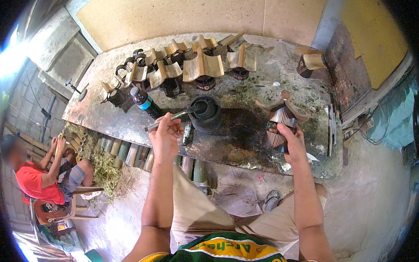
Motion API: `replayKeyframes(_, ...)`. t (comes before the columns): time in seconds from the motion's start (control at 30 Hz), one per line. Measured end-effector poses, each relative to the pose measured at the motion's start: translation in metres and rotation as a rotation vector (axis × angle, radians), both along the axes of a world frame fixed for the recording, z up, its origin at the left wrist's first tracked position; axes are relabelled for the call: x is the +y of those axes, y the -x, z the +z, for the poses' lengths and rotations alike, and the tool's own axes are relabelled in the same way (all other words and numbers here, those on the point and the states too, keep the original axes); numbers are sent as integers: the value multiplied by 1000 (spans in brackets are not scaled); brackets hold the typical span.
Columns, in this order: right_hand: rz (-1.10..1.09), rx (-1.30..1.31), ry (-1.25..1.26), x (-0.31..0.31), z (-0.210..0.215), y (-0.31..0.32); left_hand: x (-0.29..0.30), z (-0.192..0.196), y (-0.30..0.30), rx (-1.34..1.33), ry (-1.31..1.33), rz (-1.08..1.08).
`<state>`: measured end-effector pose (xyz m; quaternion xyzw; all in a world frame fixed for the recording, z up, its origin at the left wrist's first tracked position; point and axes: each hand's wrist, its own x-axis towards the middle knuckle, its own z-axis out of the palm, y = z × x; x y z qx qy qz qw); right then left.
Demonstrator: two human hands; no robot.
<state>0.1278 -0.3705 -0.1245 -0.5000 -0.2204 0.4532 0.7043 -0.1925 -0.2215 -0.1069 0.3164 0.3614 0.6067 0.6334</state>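
Observation:
My left hand [165,138] is closed round the handle of a brush [177,115]. The brush's dark head reaches into the mouth of a black pot [207,124] on the table. To the right, my right hand [293,143] grips a small bamboo house [281,113] with a dark, ribbed body and a curved, light bamboo roof. It is held tilted above the table's near right part, apart from the pot. What fills the pot is too dark to make out.
On the stained table [247,143], several similar bamboo houses [202,69] stand at the back, and another [308,63] at the far right. A dark bottle with a blue label [145,103] stands left of the pot. A seated person in red [40,181] works at the left.

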Motion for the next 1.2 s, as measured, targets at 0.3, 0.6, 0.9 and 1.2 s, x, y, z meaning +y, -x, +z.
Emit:
replayKeyframes(0.3, 15, -13, -19, 1, -2, -3, -9, 5, -1, 247, -161, 25)
replayKeyframes(0.6, -34, 9, 12, 2, -4, 3, -44, -4, -24, 1044, -978, 129)
replayKeyframes(0.9, 11, -1, -5, 1, -7, 3, -47, -6, -23, 1095, -1063, 175)
replayKeyframes(1.2, 1, -44, -7, 6, -14, 2, -39, 17, -10, 318, -273, 182)
